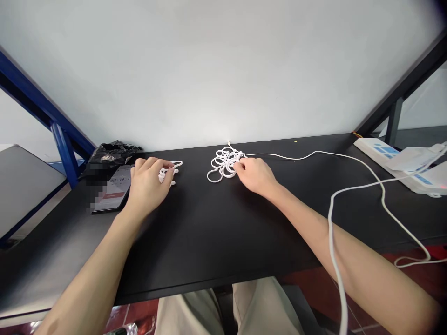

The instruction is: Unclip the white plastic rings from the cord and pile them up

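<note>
My left hand (150, 184) is at the left, over a small group of white cord loops (179, 164) on the black table. Its thumb and forefinger come together at the tips in a pinch; anything between them is too small to make out. Beside the middle of the table, a tangled pile of white cord loops (222, 160) lies flat. My right hand (256, 174) reaches into that pile's right side, with fingers closed on a white loop at its edge. The fingertips are partly hidden behind the hand.
A phone (113, 190) with a timer lies left of my left hand, before a crumpled black plastic bag (113, 153). A white cable (331, 232) crosses over my right forearm. White power strips (387, 158) sit at the right. A wall (223, 70) borders the table's (209, 232) back.
</note>
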Demonstrator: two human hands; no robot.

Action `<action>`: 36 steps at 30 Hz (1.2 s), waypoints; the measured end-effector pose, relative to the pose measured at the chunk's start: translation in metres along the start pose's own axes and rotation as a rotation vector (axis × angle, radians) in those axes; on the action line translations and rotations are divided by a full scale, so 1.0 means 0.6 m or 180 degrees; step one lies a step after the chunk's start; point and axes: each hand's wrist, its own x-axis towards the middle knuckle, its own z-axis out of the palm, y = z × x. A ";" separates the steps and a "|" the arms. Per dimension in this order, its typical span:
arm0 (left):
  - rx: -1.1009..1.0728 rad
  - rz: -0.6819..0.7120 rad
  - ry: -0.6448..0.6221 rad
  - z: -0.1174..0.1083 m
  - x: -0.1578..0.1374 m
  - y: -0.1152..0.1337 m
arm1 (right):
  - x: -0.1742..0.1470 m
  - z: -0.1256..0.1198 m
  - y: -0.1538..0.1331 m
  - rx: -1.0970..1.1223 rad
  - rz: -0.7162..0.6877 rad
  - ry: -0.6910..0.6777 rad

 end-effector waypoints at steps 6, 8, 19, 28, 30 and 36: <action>0.0597 -0.0136 -0.0575 -0.010 -0.004 -0.011 | 0.023 -0.005 0.026 -0.0430 0.0563 -0.0211; 0.0652 -0.0170 -0.0626 -0.009 -0.004 -0.007 | 0.021 -0.008 0.022 -0.0504 0.0584 -0.0127; 0.0907 -0.0064 -0.0401 0.007 -0.007 -0.004 | -0.024 0.003 -0.026 -0.0447 -0.0210 0.0175; -0.0223 0.0692 0.0039 0.002 -0.010 0.043 | -0.049 0.013 -0.048 0.0362 -0.1128 0.0109; -0.0690 0.0816 -0.0164 0.004 -0.015 0.063 | -0.053 0.017 -0.052 0.0488 -0.1247 0.0061; -0.0775 0.0716 -0.0337 0.018 -0.024 0.083 | -0.060 0.024 -0.059 0.0878 -0.1360 -0.0204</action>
